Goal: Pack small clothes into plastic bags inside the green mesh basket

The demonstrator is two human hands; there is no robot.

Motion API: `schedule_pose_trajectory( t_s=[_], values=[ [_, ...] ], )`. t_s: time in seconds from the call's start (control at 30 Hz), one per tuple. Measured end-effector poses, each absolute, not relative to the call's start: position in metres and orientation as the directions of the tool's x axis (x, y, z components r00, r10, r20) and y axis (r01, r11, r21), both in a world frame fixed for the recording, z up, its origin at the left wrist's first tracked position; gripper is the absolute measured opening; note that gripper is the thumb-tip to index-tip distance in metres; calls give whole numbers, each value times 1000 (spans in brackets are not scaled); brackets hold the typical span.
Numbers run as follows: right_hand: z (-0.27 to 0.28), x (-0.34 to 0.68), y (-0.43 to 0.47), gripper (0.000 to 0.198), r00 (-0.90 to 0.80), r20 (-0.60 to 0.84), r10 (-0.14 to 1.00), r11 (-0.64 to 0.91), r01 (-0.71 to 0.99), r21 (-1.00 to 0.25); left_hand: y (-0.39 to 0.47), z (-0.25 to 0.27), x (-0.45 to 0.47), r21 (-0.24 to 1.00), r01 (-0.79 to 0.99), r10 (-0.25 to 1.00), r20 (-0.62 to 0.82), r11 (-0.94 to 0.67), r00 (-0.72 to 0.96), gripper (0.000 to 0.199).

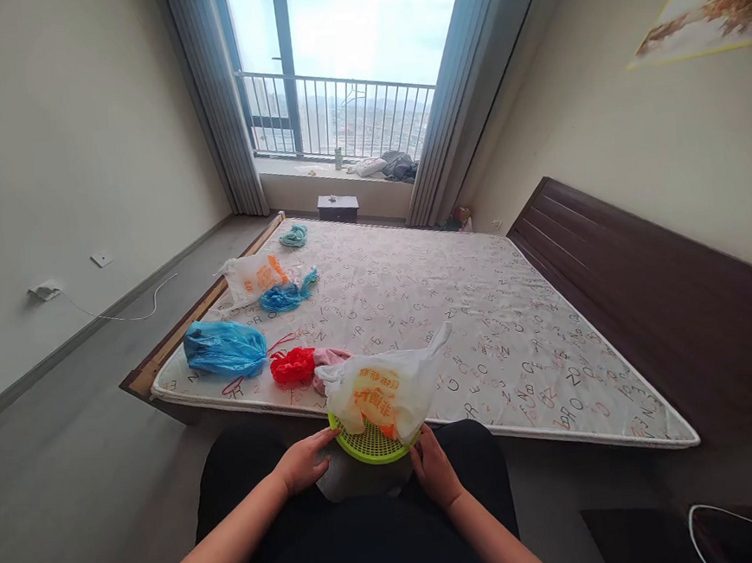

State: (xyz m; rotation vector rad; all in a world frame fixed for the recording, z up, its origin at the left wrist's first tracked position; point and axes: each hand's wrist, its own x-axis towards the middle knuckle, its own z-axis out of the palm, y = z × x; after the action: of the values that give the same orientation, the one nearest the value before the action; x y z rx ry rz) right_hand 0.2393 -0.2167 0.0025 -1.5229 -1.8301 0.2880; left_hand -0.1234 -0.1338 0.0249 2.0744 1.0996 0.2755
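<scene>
A lime-green plastic basket point(371, 452) with a perforated bottom is held over my lap, at the near edge of the mattress. My left hand point(307, 462) grips its left rim, fingers along the edge. On the opposite side, my right hand point(435, 469) closes round the right rim, thumb toward me. A white plastic bag point(416, 382) with orange print rests in the basket and rises above it; its contents are hidden. Just beyond, a red plastic bag point(293, 366) and a pink cloth point(330, 356) lie on the mattress, close to the white bag.
The patterned mattress point(484, 325) carries a blue bag point(225, 349), another white printed bag point(252, 278), a smaller blue bag point(284, 296) and a teal bundle point(293, 236). A dark headboard point(641, 269) stands right. A nightstand point(337, 209) is beyond, below the window.
</scene>
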Motion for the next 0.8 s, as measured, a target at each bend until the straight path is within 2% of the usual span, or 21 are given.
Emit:
schedule_pose_trajectory(
  t_s=[0.13, 0.3, 0.37, 0.43, 0.47, 0.53, 0.67, 0.8],
  values=[
    [6, 240, -216, 8, -5, 448, 894, 271, 802, -532, -133, 26, -122, 724, 609, 797, -139, -323, 588, 78],
    [29, 241, -207, 11, 18, 608, 794, 280, 877, -391, -131, 26, -123, 719, 618, 801, -146, -317, 581, 76],
    [52, 239, -196, 14, -38, 670, 742, 338, 883, -324, -131, 26, -123, 706, 634, 804, -156, -315, 574, 77],
    [81, 237, -178, 17, -212, 682, 700, 494, 833, -249, -131, 27, -122, 696, 642, 802, -161, -321, 575, 79],
    [96, 235, -167, 21, -311, 652, 692, 568, 791, -226, -131, 27, -122, 695, 640, 800, -157, -327, 579, 79],
    [124, 229, -142, 31, -368, 588, 720, 578, 787, -216, -132, 28, -120, 703, 626, 799, -138, -337, 585, 79],
    [152, 219, -94, 47, -223, 337, 915, 320, 908, -270, -134, 26, -118, 719, 601, 806, -98, -349, 584, 75],
    [156, 213, -64, 53, -72, 124, 990, 99, 969, -225, -130, 23, -119, 723, 613, 818, -117, -319, 563, 63]
  ],
)
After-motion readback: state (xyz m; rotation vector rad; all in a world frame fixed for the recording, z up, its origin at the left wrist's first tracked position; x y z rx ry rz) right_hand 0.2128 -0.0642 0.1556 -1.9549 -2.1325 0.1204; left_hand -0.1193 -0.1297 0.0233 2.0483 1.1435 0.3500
